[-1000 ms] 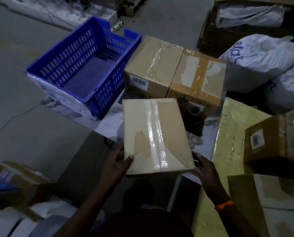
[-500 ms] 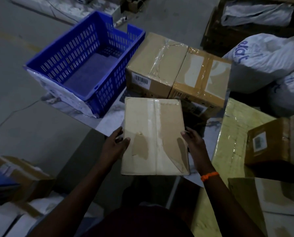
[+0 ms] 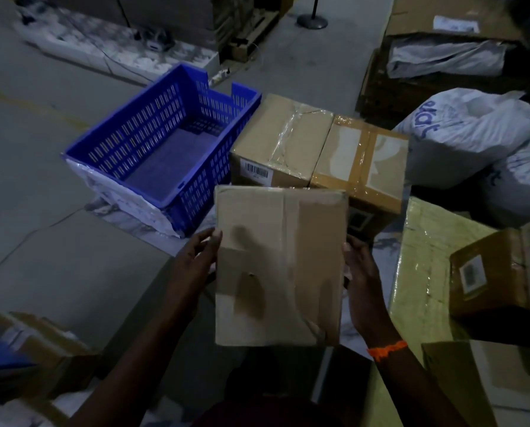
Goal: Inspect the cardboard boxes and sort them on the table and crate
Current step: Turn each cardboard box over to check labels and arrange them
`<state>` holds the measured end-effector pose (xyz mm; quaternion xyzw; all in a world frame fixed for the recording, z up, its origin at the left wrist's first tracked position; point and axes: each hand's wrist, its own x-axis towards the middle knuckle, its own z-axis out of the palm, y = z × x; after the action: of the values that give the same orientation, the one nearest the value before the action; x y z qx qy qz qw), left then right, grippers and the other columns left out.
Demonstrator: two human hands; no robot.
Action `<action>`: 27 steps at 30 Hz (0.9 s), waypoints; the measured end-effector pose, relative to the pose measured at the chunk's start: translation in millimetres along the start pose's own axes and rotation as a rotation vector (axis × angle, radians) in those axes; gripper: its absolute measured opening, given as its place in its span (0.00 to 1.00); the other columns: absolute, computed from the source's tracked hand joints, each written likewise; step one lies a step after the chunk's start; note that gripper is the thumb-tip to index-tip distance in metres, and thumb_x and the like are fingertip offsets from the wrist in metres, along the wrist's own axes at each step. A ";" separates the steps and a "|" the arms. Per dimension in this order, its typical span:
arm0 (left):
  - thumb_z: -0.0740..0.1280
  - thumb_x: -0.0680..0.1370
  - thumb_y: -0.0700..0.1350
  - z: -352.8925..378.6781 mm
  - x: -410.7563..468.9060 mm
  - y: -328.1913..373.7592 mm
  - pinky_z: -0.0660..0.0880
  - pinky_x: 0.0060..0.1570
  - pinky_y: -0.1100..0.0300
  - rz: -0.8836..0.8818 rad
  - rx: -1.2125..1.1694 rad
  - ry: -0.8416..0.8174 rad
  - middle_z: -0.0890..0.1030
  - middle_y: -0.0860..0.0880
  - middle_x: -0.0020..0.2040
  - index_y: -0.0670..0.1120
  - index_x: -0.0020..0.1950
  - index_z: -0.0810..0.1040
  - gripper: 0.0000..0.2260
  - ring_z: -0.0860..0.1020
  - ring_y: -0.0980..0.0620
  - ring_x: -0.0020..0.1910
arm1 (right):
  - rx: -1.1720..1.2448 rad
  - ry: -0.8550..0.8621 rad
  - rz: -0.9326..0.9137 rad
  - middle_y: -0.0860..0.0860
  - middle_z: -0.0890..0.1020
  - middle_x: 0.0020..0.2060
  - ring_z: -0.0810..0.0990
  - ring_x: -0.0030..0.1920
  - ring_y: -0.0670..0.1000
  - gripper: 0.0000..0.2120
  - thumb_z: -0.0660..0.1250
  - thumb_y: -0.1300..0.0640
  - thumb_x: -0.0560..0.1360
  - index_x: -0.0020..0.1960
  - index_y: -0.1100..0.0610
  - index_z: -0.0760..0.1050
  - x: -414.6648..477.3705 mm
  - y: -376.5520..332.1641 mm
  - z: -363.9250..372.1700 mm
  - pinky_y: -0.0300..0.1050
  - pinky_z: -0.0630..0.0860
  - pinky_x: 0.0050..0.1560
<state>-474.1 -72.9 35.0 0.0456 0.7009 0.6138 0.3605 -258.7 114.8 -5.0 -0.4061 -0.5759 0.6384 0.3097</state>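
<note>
The flat cardboard box [image 3: 279, 266] is held up between both hands, its broad taped face towards the camera. The left hand [image 3: 196, 266] clamps the left edge and the right hand [image 3: 362, 278], with an orange wristband [image 3: 386, 349], clamps the right edge. The fingers of each are closed on the box and mostly hidden behind it. Beyond the fingers, two taped boxes [image 3: 319, 149] sit side by side on the worktop [image 3: 152, 232], touching each other. The blue crate [image 3: 165, 143] stands ahead and left of the left fingers, just beside those boxes. A yellow wrapped parcel [image 3: 420, 272] lies right of the right fingers.
</note>
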 end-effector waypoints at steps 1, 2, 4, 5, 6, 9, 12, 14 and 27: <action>0.64 0.78 0.64 0.4 -1.0 7.8 0.79 0.51 0.51 0.006 -0.038 -0.011 0.82 0.54 0.60 0.56 0.66 0.78 0.20 0.80 0.54 0.58 | 0.012 0.002 -0.033 0.49 0.83 0.63 0.81 0.65 0.50 0.16 0.61 0.55 0.85 0.71 0.57 0.74 -1.0 -4.6 -0.9 0.46 0.80 0.62; 0.62 0.78 0.67 1.5 -2.2 15.3 0.80 0.53 0.49 0.015 -0.072 -0.023 0.82 0.53 0.61 0.56 0.68 0.77 0.24 0.81 0.53 0.58 | 0.036 0.008 -0.055 0.48 0.82 0.65 0.80 0.66 0.51 0.17 0.60 0.55 0.86 0.72 0.57 0.73 -0.3 -8.6 -2.1 0.48 0.79 0.64; 0.60 0.76 0.70 3.0 -1.7 23.1 0.81 0.55 0.47 0.027 -0.122 -0.033 0.83 0.51 0.61 0.54 0.68 0.78 0.29 0.82 0.51 0.59 | 0.149 0.034 -0.034 0.51 0.81 0.67 0.79 0.68 0.53 0.21 0.60 0.47 0.84 0.73 0.54 0.74 0.8 -19.4 -3.2 0.52 0.77 0.66; 0.59 0.76 0.72 2.6 -0.2 24.6 0.81 0.56 0.47 0.019 -0.138 -0.027 0.83 0.49 0.61 0.53 0.68 0.78 0.31 0.82 0.49 0.60 | 0.192 0.040 -0.021 0.52 0.81 0.67 0.79 0.69 0.54 0.23 0.61 0.42 0.82 0.72 0.52 0.74 0.9 -26.0 -3.2 0.52 0.76 0.66; 0.59 0.74 0.74 2.6 1.4 24.8 0.81 0.57 0.45 0.008 -0.142 -0.017 0.82 0.48 0.62 0.52 0.68 0.78 0.33 0.81 0.48 0.61 | 0.212 0.046 -0.010 0.53 0.82 0.67 0.79 0.69 0.54 0.24 0.64 0.38 0.79 0.70 0.50 0.76 1.8 -28.5 -4.8 0.53 0.76 0.66; 0.62 0.69 0.78 3.9 3.9 16.6 0.79 0.60 0.40 -0.030 -0.148 0.002 0.81 0.47 0.64 0.54 0.68 0.77 0.37 0.80 0.45 0.63 | 0.183 0.033 0.021 0.48 0.85 0.62 0.81 0.66 0.49 0.18 0.67 0.36 0.76 0.61 0.41 0.83 0.4 -28.8 -5.3 0.46 0.80 0.62; 0.64 0.69 0.77 7.5 1.1 4.6 0.79 0.59 0.39 -0.062 -0.161 -0.017 0.81 0.46 0.64 0.56 0.66 0.77 0.35 0.81 0.45 0.62 | 0.134 0.059 0.019 0.43 0.86 0.59 0.82 0.63 0.46 0.14 0.62 0.45 0.81 0.62 0.43 0.82 -2.4 -9.8 -9.3 0.44 0.80 0.56; 0.61 0.71 0.74 11.4 -8.2 2.9 0.77 0.60 0.40 -0.048 -0.149 -0.054 0.80 0.50 0.62 0.60 0.59 0.77 0.25 0.79 0.46 0.62 | 0.112 0.073 0.067 0.41 0.85 0.57 0.82 0.62 0.48 0.13 0.58 0.58 0.87 0.64 0.47 0.78 -3.7 7.5 -18.1 0.40 0.80 0.54; 0.58 0.85 0.57 -1.5 -12.3 -15.4 0.81 0.52 0.48 -0.036 0.003 -0.130 0.85 0.53 0.58 0.63 0.57 0.81 0.12 0.84 0.53 0.55 | 0.001 0.126 0.093 0.55 0.84 0.57 0.84 0.58 0.53 0.13 0.56 0.65 0.86 0.63 0.58 0.78 -20.1 25.5 -28.3 0.42 0.82 0.53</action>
<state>-460.0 -84.1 26.8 0.0734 0.6777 0.6019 0.4161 -222.4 107.4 -27.2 -0.4717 -0.5355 0.6255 0.3154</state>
